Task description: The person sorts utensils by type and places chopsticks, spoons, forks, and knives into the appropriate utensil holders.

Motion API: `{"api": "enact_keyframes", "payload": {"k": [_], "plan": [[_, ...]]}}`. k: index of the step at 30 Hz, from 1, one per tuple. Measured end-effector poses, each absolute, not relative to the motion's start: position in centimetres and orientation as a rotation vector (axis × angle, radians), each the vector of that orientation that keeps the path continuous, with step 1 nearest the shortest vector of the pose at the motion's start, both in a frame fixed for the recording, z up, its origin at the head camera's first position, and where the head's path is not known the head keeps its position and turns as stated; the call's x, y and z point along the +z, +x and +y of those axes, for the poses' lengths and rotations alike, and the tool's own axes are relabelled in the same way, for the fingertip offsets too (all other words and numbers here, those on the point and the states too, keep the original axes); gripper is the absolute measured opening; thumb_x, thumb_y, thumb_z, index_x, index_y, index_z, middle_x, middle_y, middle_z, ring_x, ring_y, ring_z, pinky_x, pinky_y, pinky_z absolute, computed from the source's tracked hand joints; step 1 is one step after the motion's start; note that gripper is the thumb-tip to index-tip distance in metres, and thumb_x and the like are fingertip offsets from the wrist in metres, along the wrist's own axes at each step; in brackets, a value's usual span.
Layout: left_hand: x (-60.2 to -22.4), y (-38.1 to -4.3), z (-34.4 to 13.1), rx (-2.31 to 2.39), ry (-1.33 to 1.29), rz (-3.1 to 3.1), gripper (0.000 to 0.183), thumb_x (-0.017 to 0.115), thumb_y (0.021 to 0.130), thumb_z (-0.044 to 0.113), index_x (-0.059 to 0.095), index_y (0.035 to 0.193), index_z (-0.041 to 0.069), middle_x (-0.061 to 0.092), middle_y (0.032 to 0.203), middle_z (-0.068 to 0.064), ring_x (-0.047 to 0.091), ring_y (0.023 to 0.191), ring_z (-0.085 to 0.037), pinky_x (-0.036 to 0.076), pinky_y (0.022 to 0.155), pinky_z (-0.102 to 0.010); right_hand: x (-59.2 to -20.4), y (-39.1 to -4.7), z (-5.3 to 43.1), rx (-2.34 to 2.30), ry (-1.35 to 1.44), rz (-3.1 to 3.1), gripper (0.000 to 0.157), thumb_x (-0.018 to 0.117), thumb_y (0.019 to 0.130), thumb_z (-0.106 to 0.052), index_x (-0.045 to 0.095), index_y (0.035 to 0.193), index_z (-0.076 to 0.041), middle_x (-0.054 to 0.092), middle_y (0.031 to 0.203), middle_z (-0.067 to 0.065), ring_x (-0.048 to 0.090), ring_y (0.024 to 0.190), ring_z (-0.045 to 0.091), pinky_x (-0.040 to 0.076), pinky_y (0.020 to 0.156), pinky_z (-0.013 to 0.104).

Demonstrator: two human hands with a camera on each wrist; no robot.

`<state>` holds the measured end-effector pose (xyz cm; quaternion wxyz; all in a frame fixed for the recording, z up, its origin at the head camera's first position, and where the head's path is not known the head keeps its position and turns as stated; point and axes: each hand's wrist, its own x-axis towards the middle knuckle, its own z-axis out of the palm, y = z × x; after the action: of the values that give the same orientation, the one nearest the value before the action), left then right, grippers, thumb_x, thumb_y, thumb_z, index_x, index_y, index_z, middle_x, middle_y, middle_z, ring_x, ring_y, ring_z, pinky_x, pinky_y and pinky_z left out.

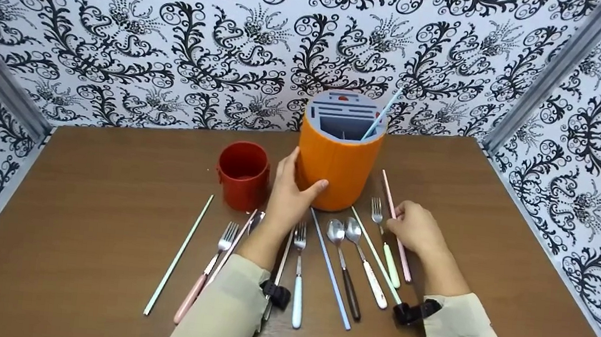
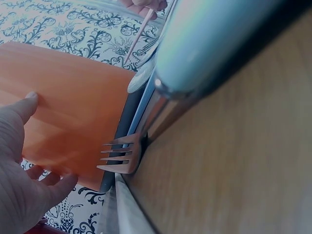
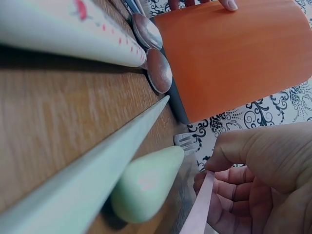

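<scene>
A tall orange utensil holder (image 1: 338, 167) with a grey slotted top stands upright, a light blue chopstick (image 1: 383, 116) leaning out of it. My left hand (image 1: 291, 195) holds its left side, thumb on the front, fingers round the side. On the right, my right hand (image 1: 414, 225) pinches a pink chopstick (image 1: 387, 189) between thumb and forefinger; the right wrist view shows the pinched pink chopstick (image 3: 200, 207) closely. Beside that hand lies a fork (image 1: 391, 264) with a pale green handle. A green chopstick (image 1: 376, 249) lies left of the fork.
Spoons with a black handle (image 1: 350, 294) and a white handle (image 1: 375, 285) lie before the holder, with a blue chopstick (image 1: 331, 272) and a blue-handled fork (image 1: 297, 302). Leftward are a red cup (image 1: 245, 190), a pink-handled fork (image 1: 191, 297) and another green chopstick (image 1: 180, 253). Patterned walls enclose the table.
</scene>
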<state>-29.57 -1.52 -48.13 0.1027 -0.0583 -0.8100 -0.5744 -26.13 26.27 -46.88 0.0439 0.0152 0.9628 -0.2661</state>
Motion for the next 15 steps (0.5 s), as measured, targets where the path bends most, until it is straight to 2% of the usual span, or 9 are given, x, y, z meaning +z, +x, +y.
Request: {"api": "enact_keyframes", "payload": {"k": [10, 15], "plan": [[-48.09, -29.54, -1.57, -1.680, -0.176, -2.391, 0.092, 0.082, 0.090, 0.033, 0.031, 0.163, 0.013, 0.040, 0.161, -0.013, 0.044, 0.148, -0.027, 0.031, 0.127, -0.042, -46.62, -26.14, 26.30, -0.877, 0.057, 2.912, 0.034, 0.059, 0.093, -0.018, 0.062, 0.117, 0.006, 0.067, 0.097, 0.013, 0.061, 0.084, 0.025, 0.052, 0.077, 0.040], [-48.14, -29.55, -1.56, -1.680, -0.187, -2.384, 0.091, 0.083, 0.089, 0.033, 0.032, 0.163, 0.014, 0.040, 0.160, -0.012, 0.044, 0.147, -0.026, 0.032, 0.127, -0.041, -46.56, -26.18, 26.46, -0.914, 0.045, 2.938, 0.031, 0.057, 0.093, -0.017, 0.062, 0.115, 0.004, 0.066, 0.096, 0.012, 0.060, 0.084, 0.025, 0.051, 0.077, 0.039]]}}
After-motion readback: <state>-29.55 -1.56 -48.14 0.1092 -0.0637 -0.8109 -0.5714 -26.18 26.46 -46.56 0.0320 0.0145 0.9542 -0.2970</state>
